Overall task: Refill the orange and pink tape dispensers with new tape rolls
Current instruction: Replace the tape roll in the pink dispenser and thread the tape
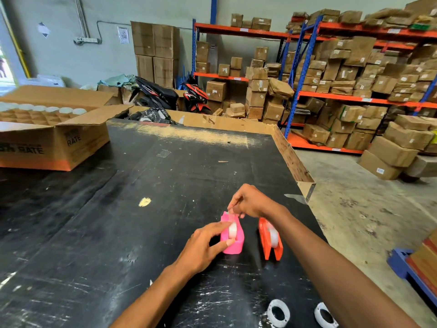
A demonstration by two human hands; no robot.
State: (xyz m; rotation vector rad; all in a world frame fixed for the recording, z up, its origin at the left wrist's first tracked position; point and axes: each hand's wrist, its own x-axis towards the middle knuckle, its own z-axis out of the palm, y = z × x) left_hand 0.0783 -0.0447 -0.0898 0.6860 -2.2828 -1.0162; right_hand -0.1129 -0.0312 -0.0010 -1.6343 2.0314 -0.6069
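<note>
A pink tape dispenser stands on the black table with a white tape roll seated in it. My left hand grips the pink dispenser's sides, thumb and forefinger around the roll. My right hand pinches the clear tape end at the dispenser's far, cutter end. To the right stands the orange tape dispenser, also holding a white roll; my right forearm passes over it.
Two empty white tape cores lie at the table's near edge. An open cardboard box with white rolls in dividers sits at the far left. The table's right edge drops to the floor; racks of boxes stand behind.
</note>
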